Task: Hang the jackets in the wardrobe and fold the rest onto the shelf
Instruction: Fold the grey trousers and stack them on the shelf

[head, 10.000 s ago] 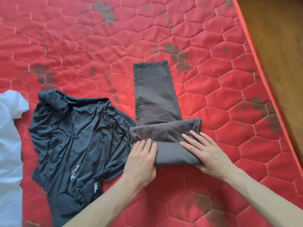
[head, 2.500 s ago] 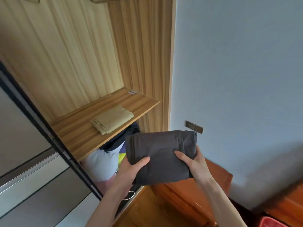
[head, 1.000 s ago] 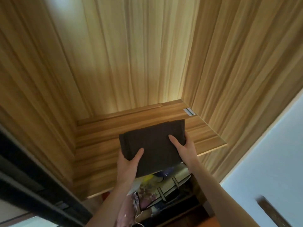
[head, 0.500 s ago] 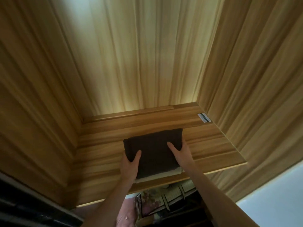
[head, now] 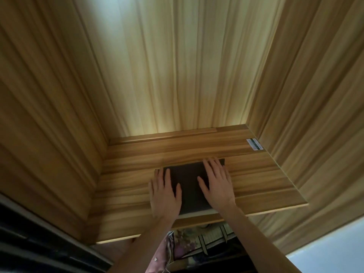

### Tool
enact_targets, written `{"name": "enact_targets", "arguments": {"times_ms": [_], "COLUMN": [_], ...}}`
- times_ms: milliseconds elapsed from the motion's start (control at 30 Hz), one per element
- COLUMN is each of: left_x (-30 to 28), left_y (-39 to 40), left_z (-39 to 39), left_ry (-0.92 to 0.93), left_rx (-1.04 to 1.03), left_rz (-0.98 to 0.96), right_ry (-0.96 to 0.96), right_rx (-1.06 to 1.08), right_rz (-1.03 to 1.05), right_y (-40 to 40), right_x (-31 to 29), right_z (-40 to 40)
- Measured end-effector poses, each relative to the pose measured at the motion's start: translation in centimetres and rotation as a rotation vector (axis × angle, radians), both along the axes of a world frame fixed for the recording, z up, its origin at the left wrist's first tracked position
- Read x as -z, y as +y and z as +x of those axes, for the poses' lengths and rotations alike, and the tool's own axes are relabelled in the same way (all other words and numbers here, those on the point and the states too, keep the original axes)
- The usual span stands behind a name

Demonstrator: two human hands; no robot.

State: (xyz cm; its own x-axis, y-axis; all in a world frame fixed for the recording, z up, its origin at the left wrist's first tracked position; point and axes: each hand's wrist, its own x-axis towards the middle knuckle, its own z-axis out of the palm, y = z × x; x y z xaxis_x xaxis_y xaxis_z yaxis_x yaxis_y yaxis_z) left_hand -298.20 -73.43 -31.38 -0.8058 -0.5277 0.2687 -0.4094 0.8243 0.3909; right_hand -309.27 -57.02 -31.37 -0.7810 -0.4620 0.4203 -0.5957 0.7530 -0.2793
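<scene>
Mostly hidden beneath hands (head: 192, 191): folded trousers (head: 187, 182)

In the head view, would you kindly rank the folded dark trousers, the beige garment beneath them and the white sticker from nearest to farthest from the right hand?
From the right hand:
1. Folded dark trousers, directly under its palm.
2. Beige garment, beneath the trousers, showing at the shelf's front.
3. White sticker, back right corner.
</scene>
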Motion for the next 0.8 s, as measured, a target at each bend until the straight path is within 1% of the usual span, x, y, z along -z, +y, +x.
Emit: {"name": "enact_targets", "arguments": {"times_ms": [67,133,233,433,533,600,700,800], "left_x": [0.7,1.5,2.1,0.8,-0.6,-1.9,-4.1,-6.1], "left_y": [-0.3,-0.6,-0.9,-0.6,-0.6,-0.6,-0.6,-0.6], "left_z": [-0.3,-0.3,-0.3,-0.2,0.3,1.1,2.9,5.3], "left_ry": [-0.052,-0.080,-0.096,-0.186,-0.224,-0.217,-0.138,-0.033], "left_rx": [0.094,0.139,0.156,0.156,0.157,0.138,0.122,0.108], "left_rz": [-0.051,-0.076,-0.097,-0.093,-0.098,-0.110,-0.134,-0.164], "right_ry": [-0.036,-0.130,-0.212,-0.253,-0.238,-0.187,-0.088,-0.044], "right_rx": [-0.071,-0.076,-0.069,-0.077,-0.067,-0.037,-0.007,-0.004], "right_rz": [0.088,0.112,0.077,0.079,0.085,0.044,-0.012,0.004], "right_y": [0.0,0.1,0.3,0.3,0.2,0.1,0.3,0.5], "right_x": [0.4,1.2,1.9,1.6,0.4,-0.8,-2.7,-4.6], "right_z": [-0.2,-0.2,-0.1,0.0,0.5,1.3,3.3,6.0]}}
